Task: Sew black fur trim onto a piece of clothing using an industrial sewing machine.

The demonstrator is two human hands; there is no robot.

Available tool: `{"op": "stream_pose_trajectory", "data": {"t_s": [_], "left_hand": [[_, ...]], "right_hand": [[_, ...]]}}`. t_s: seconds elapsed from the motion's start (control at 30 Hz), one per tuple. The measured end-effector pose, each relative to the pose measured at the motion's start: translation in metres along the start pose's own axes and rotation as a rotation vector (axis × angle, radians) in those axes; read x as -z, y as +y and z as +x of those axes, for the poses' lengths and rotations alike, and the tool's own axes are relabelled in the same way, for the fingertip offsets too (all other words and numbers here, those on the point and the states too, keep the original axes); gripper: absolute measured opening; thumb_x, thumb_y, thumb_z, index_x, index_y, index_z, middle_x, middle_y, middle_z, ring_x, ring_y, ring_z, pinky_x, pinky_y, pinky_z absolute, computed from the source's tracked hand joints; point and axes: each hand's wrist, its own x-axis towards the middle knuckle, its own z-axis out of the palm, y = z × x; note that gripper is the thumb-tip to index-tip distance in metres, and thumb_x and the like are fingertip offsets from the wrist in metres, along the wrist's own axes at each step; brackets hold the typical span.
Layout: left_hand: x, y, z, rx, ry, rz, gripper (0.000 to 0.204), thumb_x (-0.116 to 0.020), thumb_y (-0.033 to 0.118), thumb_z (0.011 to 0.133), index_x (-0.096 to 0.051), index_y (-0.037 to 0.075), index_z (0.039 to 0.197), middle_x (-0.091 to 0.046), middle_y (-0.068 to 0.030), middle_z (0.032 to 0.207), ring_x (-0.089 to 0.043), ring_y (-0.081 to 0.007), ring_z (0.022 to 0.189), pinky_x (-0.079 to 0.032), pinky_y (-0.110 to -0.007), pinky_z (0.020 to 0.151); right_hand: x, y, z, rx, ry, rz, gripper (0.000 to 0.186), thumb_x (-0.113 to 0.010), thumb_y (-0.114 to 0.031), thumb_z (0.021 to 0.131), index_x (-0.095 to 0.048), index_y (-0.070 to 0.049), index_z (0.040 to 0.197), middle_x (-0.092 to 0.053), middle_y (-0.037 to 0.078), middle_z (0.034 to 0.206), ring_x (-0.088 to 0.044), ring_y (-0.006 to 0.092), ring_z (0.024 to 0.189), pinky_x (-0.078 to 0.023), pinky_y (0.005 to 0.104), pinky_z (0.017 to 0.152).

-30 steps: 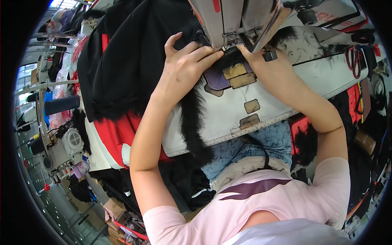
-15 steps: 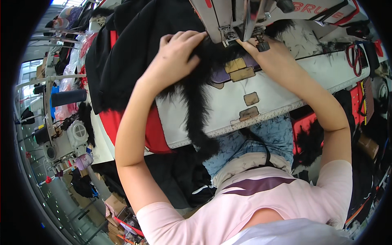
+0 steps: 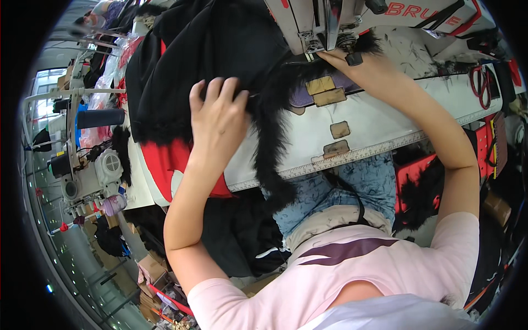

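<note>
A black garment [image 3: 220,47] with a black fur trim [image 3: 269,132] lies on the left of the sewing table, its fur running up to the sewing machine [image 3: 297,25]. On the garment's near part rests my left hand [image 3: 220,124], fingers spread and bent, left of the hanging fur. My right hand [image 3: 368,69] is beside the presser foot [image 3: 311,55], with one digit stretched toward it. Its other fingers are hidden behind the machine head, and fur shows on both sides of this hand. Whether it grips the fur cannot be seen.
A ruler strip [image 3: 352,149] runs along the near edge of the white table [image 3: 286,165]. Red-handled scissors [image 3: 480,88] lie at the right end. Red fabric [image 3: 159,165] shows under the garment. Another machine part with a motor [image 3: 108,169] stands at the left.
My left hand has left the spot beside the needle and come back toward me, onto the garment's near part. My right hand stays by the presser foot.
</note>
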Motion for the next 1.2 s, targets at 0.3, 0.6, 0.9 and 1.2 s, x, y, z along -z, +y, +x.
{"op": "stream_pose_trajectory", "data": {"t_s": [0.3, 0.6, 0.9, 1.2], "left_hand": [[-0.041, 0.046, 0.055, -0.010, 0.277, -0.268, 0.031, -0.065, 0.012, 0.079, -0.063, 0.010, 0.111, -0.062, -0.0001, 0.099, -0.058, -0.0165, 0.098, -0.038, -0.032, 0.089], [-0.035, 0.035, 0.041, -0.158, 0.224, 0.166, 0.024, -0.061, 0.015, 0.076, -0.066, 0.014, 0.100, -0.060, 0.0024, 0.098, -0.053, -0.0169, 0.105, -0.033, -0.036, 0.098], [-0.037, 0.004, 0.048, -0.138, 0.156, 0.023, 0.020, -0.061, 0.012, 0.080, -0.062, 0.014, 0.100, -0.067, 0.0040, 0.098, -0.059, -0.0127, 0.097, -0.037, -0.032, 0.092], [-0.018, -0.020, 0.065, -0.082, 0.046, -0.440, 0.016, -0.067, 0.011, 0.084, -0.071, 0.012, 0.100, -0.067, 0.0001, 0.087, -0.061, -0.0179, 0.094, -0.035, -0.038, 0.093]], "right_hand": [[-0.013, 0.004, 0.006, 0.192, 0.274, 0.069, 0.056, -0.056, -0.002, 0.083, -0.052, -0.012, 0.138, -0.062, 0.008, 0.127, -0.064, 0.0303, 0.105, -0.053, 0.0389, 0.087], [-0.005, 0.012, 0.012, 0.081, 0.020, 0.283, 0.053, -0.058, -0.003, 0.084, -0.057, -0.017, 0.134, -0.066, 0.013, 0.112, -0.065, 0.0325, 0.099, -0.052, 0.0410, 0.084], [-0.017, 0.015, 0.005, 0.063, 0.126, 0.353, 0.034, -0.055, -0.014, 0.091, -0.064, -0.021, 0.124, -0.061, 0.008, 0.091, -0.062, 0.0295, 0.090, -0.051, 0.0419, 0.073], [-0.018, -0.007, 0.002, 0.168, 0.276, 0.188, 0.030, -0.059, -0.015, 0.085, -0.061, -0.014, 0.116, -0.060, 0.006, 0.094, -0.062, 0.0239, 0.089, -0.051, 0.0372, 0.073]]}}
